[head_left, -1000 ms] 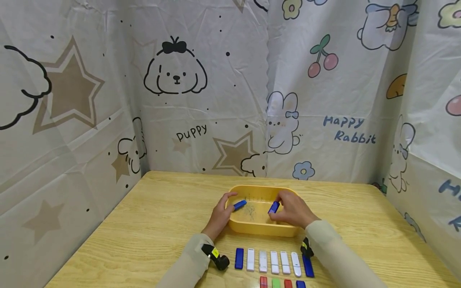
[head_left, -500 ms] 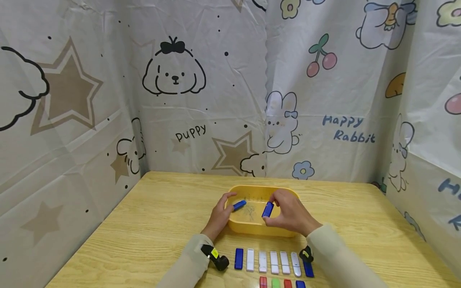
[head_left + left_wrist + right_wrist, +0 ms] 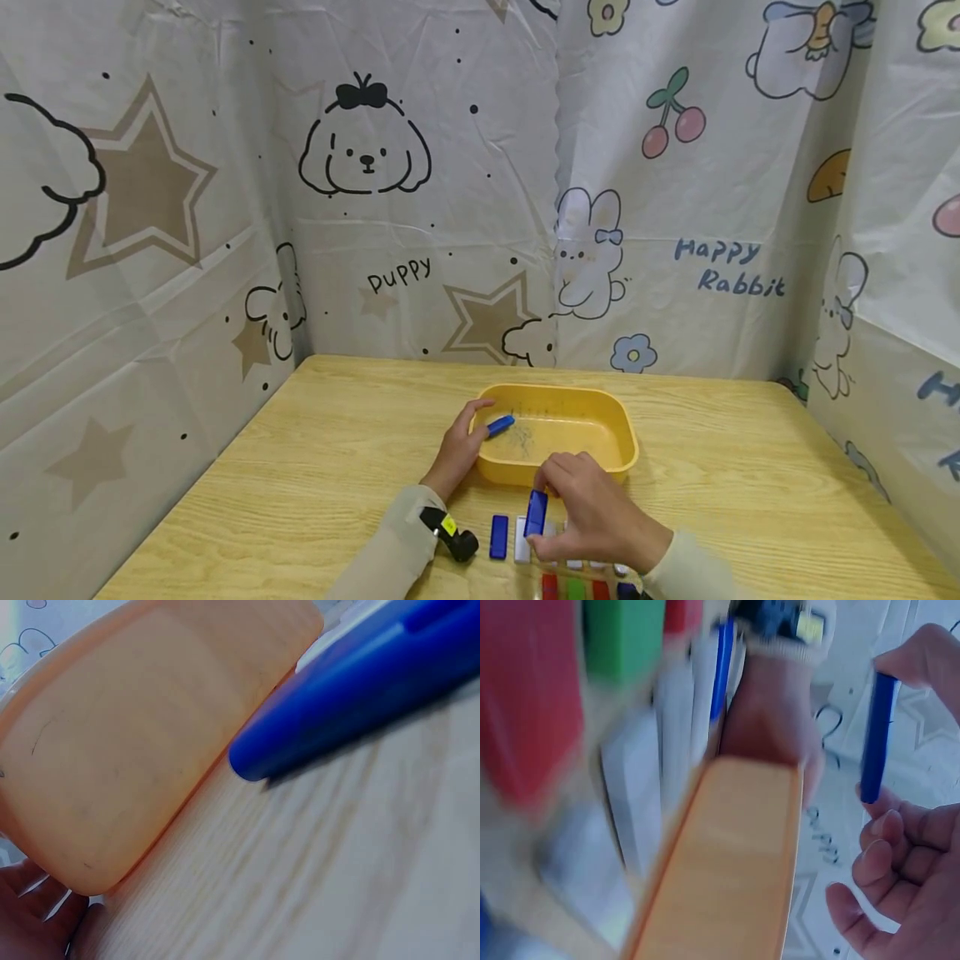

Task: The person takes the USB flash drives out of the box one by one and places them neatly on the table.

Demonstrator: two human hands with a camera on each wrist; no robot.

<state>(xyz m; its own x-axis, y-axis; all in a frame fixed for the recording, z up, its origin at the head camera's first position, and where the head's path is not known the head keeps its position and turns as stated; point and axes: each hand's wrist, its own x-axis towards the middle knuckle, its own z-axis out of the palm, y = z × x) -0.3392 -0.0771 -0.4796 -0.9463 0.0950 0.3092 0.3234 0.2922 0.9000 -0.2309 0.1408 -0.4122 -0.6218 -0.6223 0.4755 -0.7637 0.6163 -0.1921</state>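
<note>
My right hand (image 3: 592, 510) pinches a blue USB stick (image 3: 536, 513) upright between thumb and fingertips, in front of the yellow tray (image 3: 512, 474). That stick (image 3: 878, 739) also shows in the right wrist view, held at its two ends, the other fingers loosely curled. My left hand (image 3: 456, 450) grips the tray's left end; in the left wrist view its fingers (image 3: 60, 909) sit by the tray's end wall. Inside the tray, a second blue stick (image 3: 500, 426) lies close to my left thumb. A row of sticks lies nearer me, a blue one (image 3: 498, 537) at its left end.
Beside that blue stick is a white stick (image 3: 521, 546); my right hand partly covers the others. Closer still sit smaller pieces: a red one (image 3: 550, 587), a green one (image 3: 575, 590) and more. Printed curtains (image 3: 420, 225) stand behind the wooden table (image 3: 360, 417).
My right hand has lifted the blue stick out of the tray and carried it toward me and left, over the row. The left hand stays at the tray's end.
</note>
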